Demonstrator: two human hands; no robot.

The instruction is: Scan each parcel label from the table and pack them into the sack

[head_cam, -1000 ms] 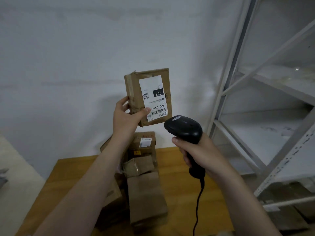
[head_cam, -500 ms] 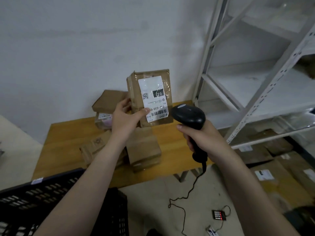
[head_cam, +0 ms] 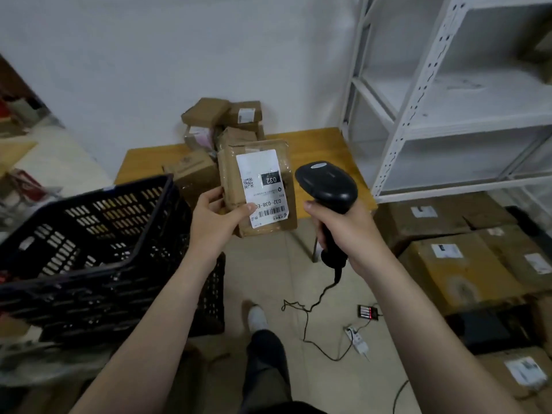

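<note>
My left hand [head_cam: 219, 218] grips a small brown cardboard parcel [head_cam: 230, 168] by its lower left corner, holding it upright with its white label [head_cam: 263, 186] facing me, thumb on the label's edge. My right hand [head_cam: 346, 231] is shut on the handle of a black barcode scanner [head_cam: 327, 186], whose head sits just right of the parcel. Behind them, several more brown parcels [head_cam: 222, 121] are piled on the wooden table [head_cam: 316, 144] against the wall. No sack can be made out.
A black slotted plastic crate [head_cam: 98, 243] stands at the left near my left arm. White metal shelving [head_cam: 448, 94] rises at the right, with large cardboard boxes [head_cam: 460, 270] on the floor below it. The scanner's cable [head_cam: 310, 318] trails over the floor by my foot.
The view has tilted down and pulled back, so the crate, floor and boxes have come into sight. Both hands, with parcel and scanner, sit lower in view; the grips are unchanged.
</note>
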